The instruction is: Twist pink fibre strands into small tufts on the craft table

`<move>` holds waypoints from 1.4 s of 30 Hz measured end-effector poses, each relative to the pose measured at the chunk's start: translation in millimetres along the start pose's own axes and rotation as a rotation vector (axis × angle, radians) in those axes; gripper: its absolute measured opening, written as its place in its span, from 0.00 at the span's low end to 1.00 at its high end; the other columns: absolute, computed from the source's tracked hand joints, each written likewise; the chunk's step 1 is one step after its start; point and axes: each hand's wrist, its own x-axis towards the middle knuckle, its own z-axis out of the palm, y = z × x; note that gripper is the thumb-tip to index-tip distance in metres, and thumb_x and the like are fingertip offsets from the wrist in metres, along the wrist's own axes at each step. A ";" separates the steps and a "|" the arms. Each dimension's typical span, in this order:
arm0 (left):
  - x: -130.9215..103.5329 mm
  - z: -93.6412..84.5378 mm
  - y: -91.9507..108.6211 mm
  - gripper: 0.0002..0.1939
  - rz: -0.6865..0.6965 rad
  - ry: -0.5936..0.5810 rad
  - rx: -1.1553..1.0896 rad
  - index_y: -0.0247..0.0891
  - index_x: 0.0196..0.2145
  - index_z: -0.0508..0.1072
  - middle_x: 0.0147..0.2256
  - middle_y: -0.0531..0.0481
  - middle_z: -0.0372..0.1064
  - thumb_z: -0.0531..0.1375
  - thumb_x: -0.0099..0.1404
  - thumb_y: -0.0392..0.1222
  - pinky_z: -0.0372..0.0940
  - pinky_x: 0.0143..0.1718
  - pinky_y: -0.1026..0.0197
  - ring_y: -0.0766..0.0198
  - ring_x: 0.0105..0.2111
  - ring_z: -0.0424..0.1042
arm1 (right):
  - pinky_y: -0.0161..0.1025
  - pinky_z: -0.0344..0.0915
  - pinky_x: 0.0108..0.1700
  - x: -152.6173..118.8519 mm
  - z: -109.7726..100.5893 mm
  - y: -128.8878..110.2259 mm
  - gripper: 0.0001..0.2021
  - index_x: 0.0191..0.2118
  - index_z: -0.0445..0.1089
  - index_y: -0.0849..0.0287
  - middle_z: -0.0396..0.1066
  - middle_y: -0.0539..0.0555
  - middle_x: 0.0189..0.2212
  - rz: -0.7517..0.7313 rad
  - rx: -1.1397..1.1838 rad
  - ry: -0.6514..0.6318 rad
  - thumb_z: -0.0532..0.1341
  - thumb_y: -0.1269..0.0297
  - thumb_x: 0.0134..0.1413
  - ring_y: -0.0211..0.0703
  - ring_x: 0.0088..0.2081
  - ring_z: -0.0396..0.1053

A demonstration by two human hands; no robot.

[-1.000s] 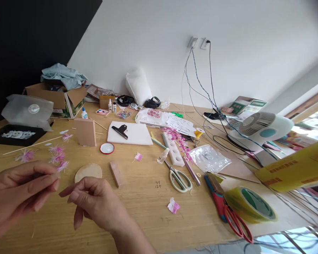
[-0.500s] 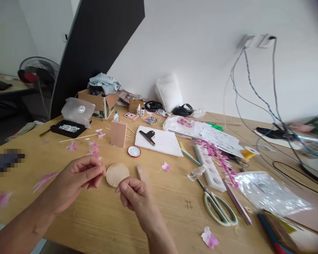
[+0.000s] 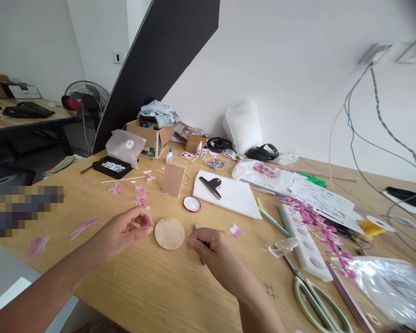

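Note:
A round, pale tan disc [image 3: 169, 234] lies on the wooden table between my hands. Just left of it hovers my left hand [image 3: 130, 231], thumb and fingertips drawn together; anything between them is too small to make out. My right hand [image 3: 211, 247] is on the disc's other side, its fingers curled in a pinch whose contents I cannot see. Under the right hand a flat strip [image 3: 198, 226] is mostly hidden. Beyond the disc are a red-rimmed jar lid [image 3: 192, 204] and an upright wooden block [image 3: 174, 178]. A pink-and-white petal piece [image 3: 235, 230] lies to the right.
Pink fringed tufts [image 3: 140, 195] are scattered at left near a black tray [image 3: 111, 167]. A white pad [image 3: 235, 196] bears a black clip [image 3: 211, 186]. Scissors [image 3: 319, 300], a white palette with round wells [image 3: 308, 249] and a pink flower strand [image 3: 319, 222] lie at right.
The view has swung left, so the table's things sit farther right. My hands have moved apart, and the right hand now covers more of the strip. The disc stays on the table.

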 end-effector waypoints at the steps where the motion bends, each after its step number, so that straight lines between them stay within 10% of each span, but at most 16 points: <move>1: 0.1 -0.3 3.0 0.07 0.009 0.023 0.084 0.41 0.35 0.68 0.34 0.52 0.66 0.55 0.59 0.44 0.59 0.33 0.63 0.62 0.33 0.64 | 0.31 0.49 0.23 1.0 -0.4 -3.7 0.13 0.17 0.62 0.59 0.58 0.46 0.16 -0.011 -0.063 -0.003 0.53 0.70 0.50 0.33 0.20 0.53; 9: 11.5 22.4 6.4 0.08 -0.018 -0.231 0.189 0.39 0.30 0.75 0.25 0.55 0.69 0.56 0.57 0.40 0.56 0.29 0.65 0.64 0.27 0.66 | 0.34 0.54 0.31 6.9 13.3 -16.5 0.13 0.22 0.68 0.59 0.69 0.50 0.21 -0.192 -0.226 -0.053 0.54 0.70 0.54 0.36 0.25 0.63; 18: 18.2 33.8 -18.2 0.11 -0.158 -0.194 -0.094 0.36 0.17 0.72 0.15 0.56 0.63 0.57 0.53 0.41 0.54 0.23 0.67 0.67 0.20 0.62 | 0.33 0.53 0.28 8.0 6.8 -5.0 0.12 0.22 0.68 0.60 0.66 0.49 0.19 -0.218 -0.129 -0.035 0.54 0.71 0.53 0.35 0.23 0.60; 34: 6.9 28.0 -13.2 0.16 -0.142 -0.008 -0.215 0.38 0.13 0.65 0.20 0.54 0.66 0.56 0.55 0.44 0.54 0.35 0.63 0.58 0.34 0.68 | 0.31 0.42 0.19 6.9 12.5 48.1 0.13 0.23 0.65 0.60 0.54 0.44 0.17 0.169 0.581 0.379 0.58 0.54 0.46 0.31 0.18 0.46; 42: 3.1 44.9 -9.4 0.17 -0.138 -0.036 -0.290 0.37 0.14 0.64 0.19 0.55 0.63 0.56 0.57 0.45 0.52 0.32 0.64 0.63 0.28 0.62 | 0.29 0.39 0.15 -2.4 50.5 10.3 0.17 0.35 0.69 0.59 0.65 0.47 0.27 0.166 1.160 0.148 0.67 0.57 0.37 0.24 0.14 0.46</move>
